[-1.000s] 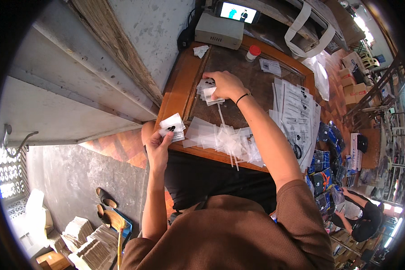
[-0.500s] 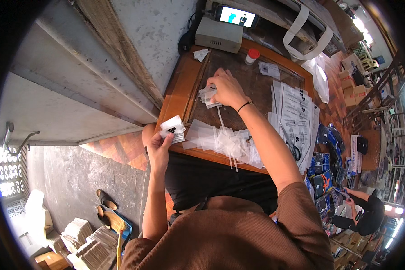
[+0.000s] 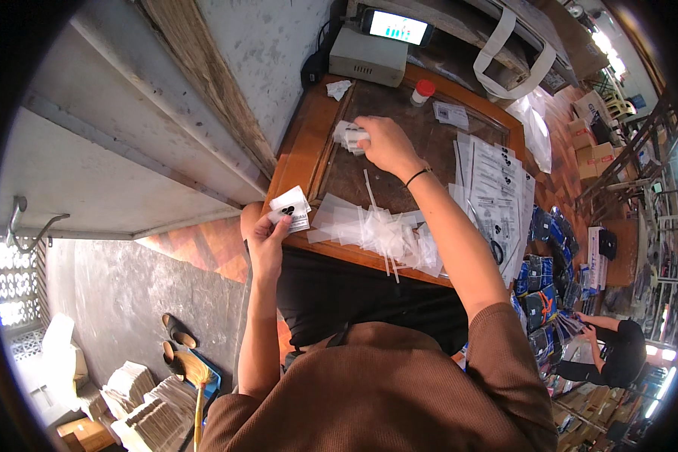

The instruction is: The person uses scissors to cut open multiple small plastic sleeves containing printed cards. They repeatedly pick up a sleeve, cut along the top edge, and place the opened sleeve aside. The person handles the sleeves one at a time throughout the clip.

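Note:
My left hand (image 3: 265,242) is at the table's near left edge, thumb and fingers closed on a few small white labels (image 3: 289,207) with a black mark. Farther in on the brown wooden table (image 3: 297,162), my right hand (image 3: 384,145) pinches the right side of a small stack of printed labels (image 3: 346,136) lying on the dark tabletop. Its fingertips are partly hidden. Between me and that stack lies a heap of translucent offcut strips (image 3: 390,239), with flat clear pieces (image 3: 334,218) at its left. One long thin strip (image 3: 370,188) points away from the heap.
Large printed sheets (image 3: 490,177) lie at the right with scissors (image 3: 497,251) on them. Behind stand a red-lidded jar (image 3: 422,93), small labels (image 3: 450,114), crumpled tissue (image 3: 338,90) and a metal box (image 3: 365,57) beside a lit phone (image 3: 396,28). A person (image 3: 614,350) works at far right.
My right hand has moved slightly away from me, and the label stack at its fingers now lies farther back and shows more. My left hand keeps its labels in nearly the same place.

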Motion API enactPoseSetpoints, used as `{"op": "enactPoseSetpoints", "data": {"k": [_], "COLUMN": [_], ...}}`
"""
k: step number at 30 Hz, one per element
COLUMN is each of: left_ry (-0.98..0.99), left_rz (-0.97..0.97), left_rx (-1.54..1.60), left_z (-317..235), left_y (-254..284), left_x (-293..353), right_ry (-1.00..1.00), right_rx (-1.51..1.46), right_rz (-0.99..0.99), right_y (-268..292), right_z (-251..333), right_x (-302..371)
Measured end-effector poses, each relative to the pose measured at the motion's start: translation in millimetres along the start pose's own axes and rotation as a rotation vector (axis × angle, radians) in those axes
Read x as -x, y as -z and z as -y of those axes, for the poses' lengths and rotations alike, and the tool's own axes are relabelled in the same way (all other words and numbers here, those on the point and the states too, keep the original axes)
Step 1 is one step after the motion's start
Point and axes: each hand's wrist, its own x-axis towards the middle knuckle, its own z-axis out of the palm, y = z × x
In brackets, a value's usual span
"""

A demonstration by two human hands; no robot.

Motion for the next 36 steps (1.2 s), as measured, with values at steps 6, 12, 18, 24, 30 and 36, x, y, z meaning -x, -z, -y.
{"op": "enactPoseSetpoints", "data": {"k": [6,12,18,24,30,36], "left_ry": [0.025,0.002,0.014,0.027,-0.063,-0.020], "left_rz": [-0.004,-0.019,-0.027,0.050,0.174,0.218], "left_rx": [0.017,0.007,0.003,0.349,0.512,0.415], "left_z": [5,2,1,-6,-22,-7], "left_y": [2,-1,-2,0,-38,-60], "left_x": [-4,-1,-1,-1,-4,1], "right_ry": [-0.095,0.002,0.031,-0.196,-0.164,-0.058], "right_rx": [-0.032,-0.014,0.018,-0.360,-0.892,-0.597], "right_rz": [0.050,-0.152,-0.161,-0.148,-0.172,-0.396], "right_y": [-9,-11,-29,-26,-44,-45], "right_z": [-3,5,-5,30,66,91], "right_x": [4,8,10,24,72,120]}}
